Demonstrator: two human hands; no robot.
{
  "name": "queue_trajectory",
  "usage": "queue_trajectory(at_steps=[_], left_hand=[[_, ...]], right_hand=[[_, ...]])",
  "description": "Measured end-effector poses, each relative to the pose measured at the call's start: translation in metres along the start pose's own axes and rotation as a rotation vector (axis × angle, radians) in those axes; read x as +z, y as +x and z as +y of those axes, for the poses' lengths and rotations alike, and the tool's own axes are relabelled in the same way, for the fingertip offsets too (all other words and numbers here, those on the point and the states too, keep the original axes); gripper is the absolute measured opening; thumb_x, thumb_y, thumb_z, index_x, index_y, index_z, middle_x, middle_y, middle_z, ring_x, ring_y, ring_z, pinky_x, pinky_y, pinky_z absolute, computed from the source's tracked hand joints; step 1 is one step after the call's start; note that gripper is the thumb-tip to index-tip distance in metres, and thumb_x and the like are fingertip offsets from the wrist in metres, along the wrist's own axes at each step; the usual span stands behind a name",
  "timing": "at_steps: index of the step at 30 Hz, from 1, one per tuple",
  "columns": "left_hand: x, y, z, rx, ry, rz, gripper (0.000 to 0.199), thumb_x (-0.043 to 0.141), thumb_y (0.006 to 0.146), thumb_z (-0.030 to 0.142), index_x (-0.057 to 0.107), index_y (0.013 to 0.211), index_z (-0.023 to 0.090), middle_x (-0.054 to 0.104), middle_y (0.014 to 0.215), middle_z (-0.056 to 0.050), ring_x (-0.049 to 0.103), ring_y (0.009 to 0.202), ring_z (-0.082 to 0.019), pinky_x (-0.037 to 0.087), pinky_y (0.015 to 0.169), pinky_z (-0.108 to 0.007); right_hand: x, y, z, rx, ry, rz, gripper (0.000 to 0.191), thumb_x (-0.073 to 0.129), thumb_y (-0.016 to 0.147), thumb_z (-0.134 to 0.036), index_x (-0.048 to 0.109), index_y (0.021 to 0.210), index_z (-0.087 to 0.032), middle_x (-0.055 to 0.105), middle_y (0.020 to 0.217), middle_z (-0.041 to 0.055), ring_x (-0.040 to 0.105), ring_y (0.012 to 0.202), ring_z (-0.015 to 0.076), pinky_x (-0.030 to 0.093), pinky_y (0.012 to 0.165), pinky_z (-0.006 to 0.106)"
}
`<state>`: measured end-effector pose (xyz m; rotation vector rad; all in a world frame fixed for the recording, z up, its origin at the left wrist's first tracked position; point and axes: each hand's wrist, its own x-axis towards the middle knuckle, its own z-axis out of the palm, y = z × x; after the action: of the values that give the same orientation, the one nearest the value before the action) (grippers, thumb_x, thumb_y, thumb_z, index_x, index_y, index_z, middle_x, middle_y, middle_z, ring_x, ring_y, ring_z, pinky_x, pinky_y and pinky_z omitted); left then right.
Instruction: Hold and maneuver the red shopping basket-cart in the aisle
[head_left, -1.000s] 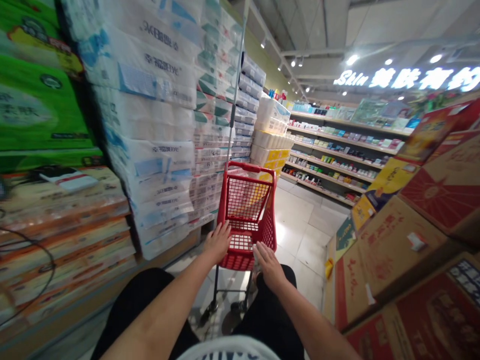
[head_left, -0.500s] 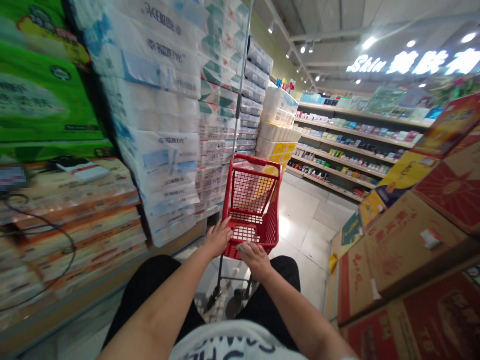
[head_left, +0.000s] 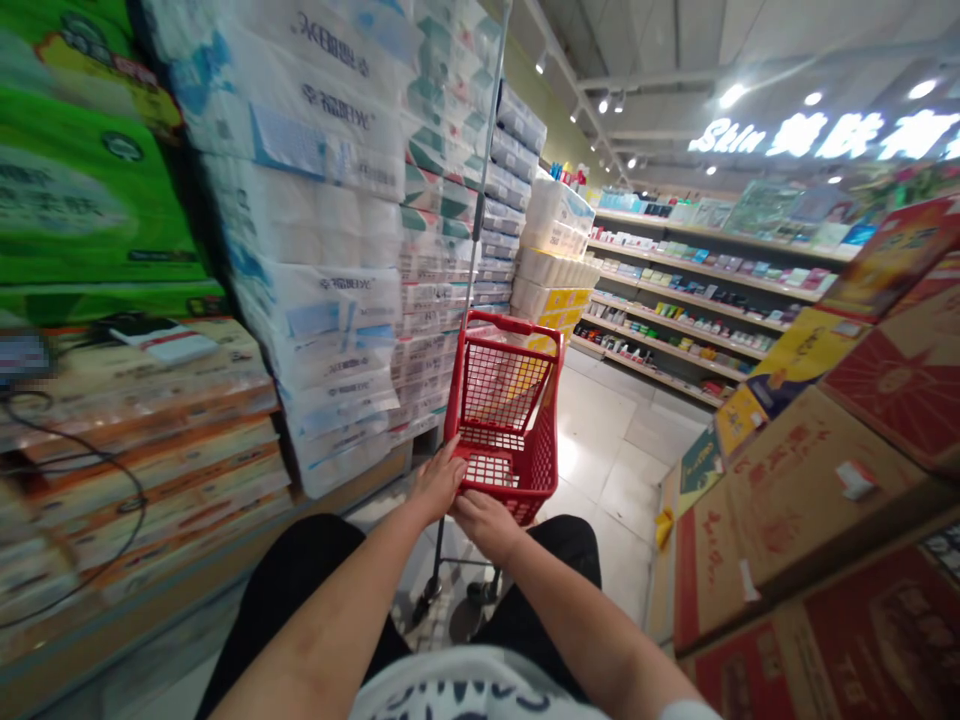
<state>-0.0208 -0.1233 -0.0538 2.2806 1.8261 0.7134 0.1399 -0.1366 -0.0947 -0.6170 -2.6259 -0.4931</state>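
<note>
Cart (head_left: 546, 450) upright just beyond the knees (head_left: 571, 548), beside paper packs (head_left: 330, 310), long axis running ahead, top bar (head_left: 514, 326) at far end. Left hand (head_left: 439, 482) outstretched on near left side; right hand (head_left: 487, 522) slightly curled alongside, cannot tell whether gripping.

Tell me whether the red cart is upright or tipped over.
Upright: the cart opens upward, and its wheels are at the bottom, down by the floor.

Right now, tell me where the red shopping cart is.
In the head view, the red shopping cart stands mid-picture, left hand and right hand at its near end, stacked white packs on its left.
</note>
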Motion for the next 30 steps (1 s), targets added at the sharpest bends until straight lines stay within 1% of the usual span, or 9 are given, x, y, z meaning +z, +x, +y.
queue_trajectory(at_steps=[2,6,8,11,16,19,21,25,30], left_hand=[[0.000,-0.001,-0.001,-0.011,-0.006,0.009,0.039,0.027,0.097,0.034,0.062,0.114,0.027,0.025,0.157,0.000,0.040,0.134,-0.020,0.037,0.107,-0.041],[-0.001,-0.002,-0.003,-0.011,-0.017,0.001,0.042,0.027,0.097,0.033,0.058,0.124,0.028,0.023,0.158,-0.001,0.041,0.134,-0.020,0.037,0.107,-0.040],[0.000,-0.002,-0.004,-0.014,0.001,-0.002,0.043,0.026,0.097,0.033,0.055,0.129,0.030,0.021,0.158,0.000,0.039,0.135,-0.022,0.036,0.108,-0.043],[0.003,-0.002,-0.005,-0.015,0.083,0.041,0.044,0.027,0.097,0.035,0.051,0.133,0.033,0.023,0.158,0.003,0.030,0.141,-0.025,0.028,0.113,-0.047],[0.004,-0.008,-0.007,0.109,0.215,0.153,0.042,0.035,0.094,0.029,0.055,0.131,0.033,0.033,0.153,0.005,0.014,0.146,-0.025,0.018,0.118,-0.047],[0.003,-0.015,-0.013,0.238,0.226,0.152,0.044,0.038,0.092,0.022,0.055,0.132,0.031,0.038,0.150,0.004,0.013,0.146,-0.023,0.020,0.119,-0.045],[0.004,-0.019,-0.018,0.289,0.226,0.152,0.049,0.039,0.090,0.016,0.051,0.135,0.031,0.039,0.149,0.003,0.015,0.146,-0.022,0.022,0.119,-0.045],[0.008,-0.025,-0.027,0.303,0.258,0.159,0.062,0.034,0.085,0.005,0.044,0.140,0.031,0.040,0.149,0.005,0.020,0.145,-0.020,0.027,0.117,-0.042],[0.019,-0.034,-0.032,0.290,0.315,0.178,0.068,0.031,0.083,0.002,0.035,0.145,0.029,0.035,0.152,0.005,0.020,0.144,-0.018,0.027,0.117,-0.039]], right_hand=[[-0.003,0.002,0.001,-0.003,0.010,0.011,0.022,0.045,0.097,-0.018,0.063,0.109,-0.017,0.061,0.104,0.0071,0.053,0.100,0.0190,0.048,0.091,0.033],[-0.002,0.001,-0.002,-0.005,-0.005,-0.038,0.020,0.046,0.095,-0.015,0.066,0.098,-0.016,0.062,0.093,0.0056,0.054,0.090,0.0175,0.051,0.079,0.028],[-0.001,0.000,-0.003,0.004,-0.013,-0.036,0.020,0.046,0.095,-0.016,0.065,0.102,-0.016,0.062,0.096,0.0056,0.054,0.092,0.0176,0.051,0.080,0.028],[0.001,0.000,-0.004,0.039,-0.033,0.011,0.022,0.046,0.096,-0.017,0.062,0.111,-0.017,0.062,0.103,0.0060,0.054,0.094,0.0181,0.049,0.087,0.031],[0.004,-0.003,-0.003,0.050,-0.029,0.001,0.019,0.047,0.096,-0.016,0.063,0.106,-0.015,0.063,0.096,0.0054,0.056,0.092,0.0170,0.051,0.082,0.028],[0.004,-0.008,-0.002,0.057,-0.033,0.032,0.025,0.046,0.096,-0.017,0.059,0.118,-0.016,0.062,0.107,0.0071,0.056,0.101,0.0189,0.049,0.089,0.032],[0.007,-0.011,-0.001,0.053,-0.045,0.032,0.026,0.045,0.096,-0.016,0.059,0.118,-0.015,0.063,0.108,0.0077,0.056,0.099,0.0192,0.050,0.088,0.032],[0.012,-0.015,-0.003,0.067,-0.052,-0.008,0.019,0.047,0.095,-0.016,0.064,0.104,-0.016,0.064,0.096,0.0060,0.057,0.088,0.0177,0.053,0.076,0.028],[0.011,-0.008,-0.005,0.085,-0.043,0.032,0.024,0.044,0.097,-0.017,0.061,0.114,-0.018,0.063,0.108,0.0066,0.055,0.097,0.0177,0.050,0.087,0.029]])
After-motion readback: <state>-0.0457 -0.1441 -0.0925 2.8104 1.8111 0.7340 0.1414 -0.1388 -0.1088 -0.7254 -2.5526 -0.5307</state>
